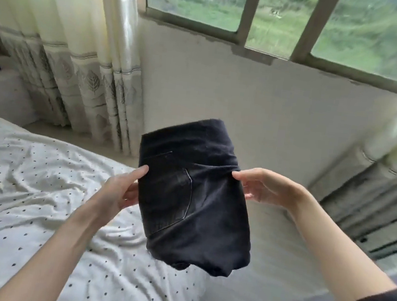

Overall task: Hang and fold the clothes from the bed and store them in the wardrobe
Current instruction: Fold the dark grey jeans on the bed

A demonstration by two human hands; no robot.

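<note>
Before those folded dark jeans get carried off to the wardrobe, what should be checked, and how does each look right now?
1. Jeans folded compactly: ok.
2. Left hand grips the left edge: ok.
3. Right hand grips the right edge: ok.
4. Bundle lifted off the bed: ok.
5. Loose ends hanging at the bottom: not ok, some fabric sags.
6. Wardrobe open and path free: cannot tell, out of view.

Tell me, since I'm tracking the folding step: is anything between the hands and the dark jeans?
Nothing visible. The left hand and right hand already grip the folded dark jeans by opposite edges, above the dotted bedsheet. The wardrobe is out of view.
</note>
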